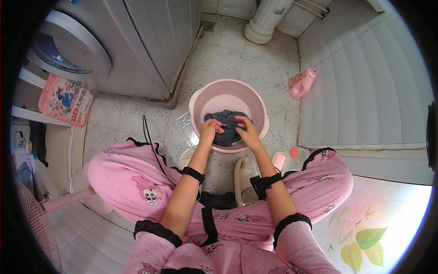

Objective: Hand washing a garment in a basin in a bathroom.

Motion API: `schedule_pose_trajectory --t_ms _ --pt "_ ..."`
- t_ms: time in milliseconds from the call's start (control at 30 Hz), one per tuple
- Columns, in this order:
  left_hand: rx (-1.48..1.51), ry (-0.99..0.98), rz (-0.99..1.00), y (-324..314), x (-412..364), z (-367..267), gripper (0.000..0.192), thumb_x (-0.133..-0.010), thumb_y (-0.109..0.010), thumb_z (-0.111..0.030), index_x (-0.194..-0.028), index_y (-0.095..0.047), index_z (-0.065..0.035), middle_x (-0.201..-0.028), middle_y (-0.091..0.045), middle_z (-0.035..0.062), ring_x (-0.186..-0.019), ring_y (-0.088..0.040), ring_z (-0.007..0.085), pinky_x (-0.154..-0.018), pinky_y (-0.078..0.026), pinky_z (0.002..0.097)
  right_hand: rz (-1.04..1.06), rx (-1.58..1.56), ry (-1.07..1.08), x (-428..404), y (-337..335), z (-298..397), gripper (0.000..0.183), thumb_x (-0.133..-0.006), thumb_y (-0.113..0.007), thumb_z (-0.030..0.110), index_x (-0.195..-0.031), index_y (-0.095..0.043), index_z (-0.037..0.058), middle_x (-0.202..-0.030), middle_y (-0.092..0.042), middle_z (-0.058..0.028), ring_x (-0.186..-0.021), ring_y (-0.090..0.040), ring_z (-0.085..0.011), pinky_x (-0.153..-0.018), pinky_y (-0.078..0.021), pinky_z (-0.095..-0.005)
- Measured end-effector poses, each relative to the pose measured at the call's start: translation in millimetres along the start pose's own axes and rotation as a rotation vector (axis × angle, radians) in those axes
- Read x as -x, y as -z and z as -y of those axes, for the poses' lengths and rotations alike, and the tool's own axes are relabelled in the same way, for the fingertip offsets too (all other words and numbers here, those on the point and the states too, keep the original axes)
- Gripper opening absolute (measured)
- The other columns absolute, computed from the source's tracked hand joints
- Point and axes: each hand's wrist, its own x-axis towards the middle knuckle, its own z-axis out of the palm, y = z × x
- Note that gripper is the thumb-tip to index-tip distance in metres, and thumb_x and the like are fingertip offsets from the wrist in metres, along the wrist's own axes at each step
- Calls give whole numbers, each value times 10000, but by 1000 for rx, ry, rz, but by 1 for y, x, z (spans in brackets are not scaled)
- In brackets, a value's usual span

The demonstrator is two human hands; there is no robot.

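A pink plastic basin with pale handles stands on the tiled floor. Dark grey wet-looking cloth lies in its near part. My left hand is over the left side of the cloth, thumb and fingertips close together; whether they pinch some cloth I cannot tell. On the right, my right hand is over the cloth with its fingers curved and apart, holding nothing visible. Black straps are around both forearms.
A front-loading washing machine stands at upper left, with a detergent bag by it. A pink bottle leans near the right wall. Slippers, a brush and a red cap lie near the basin; a fan is lower left.
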Motion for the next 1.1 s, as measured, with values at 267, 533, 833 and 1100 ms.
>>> schedule_pose_trajectory --t_ms 267,533,833,1100 --pt "-135 -65 -123 -4 4 -1 434 -793 -330 34 -1166 -483 -129 -966 -599 77 -905 -547 159 -698 -433 255 100 410 272 -6 -17 -32 553 -685 -459 -150 -1183 -477 89 -1177 -430 -122 -999 -492 -233 -838 -430 -277" --pt "-131 -5 -99 12 0 7 291 -822 -389 1 -986 -616 -76 -1021 -593 17 -920 -529 124 -741 -412 237 -33 792 82 -5 -23 -43 353 -673 -589 -5 -1012 -538 77 -966 -507 -160 -956 -495 -339 -811 -423 -403" --pt "-184 -198 -42 8 -10 14 265 -790 -470 -10 -1021 -596 -44 -1004 -603 56 -954 -538 161 -789 -425 274 -246 469 233 -32 -12 -13 175 -776 -519 80 -944 -529 30 -816 -532 -146 -801 -524 -288 -762 -419 -363" --pt "-552 -170 50 -8 -9 12 315 -737 -570 -61 -1034 -527 35 -997 -599 160 -949 -572 193 -819 -428 279 -139 -752 -96 -20 5 73 103 -862 -422 100 -927 -499 81 -821 -536 -25 -762 -523 -113 -686 -426 -248"
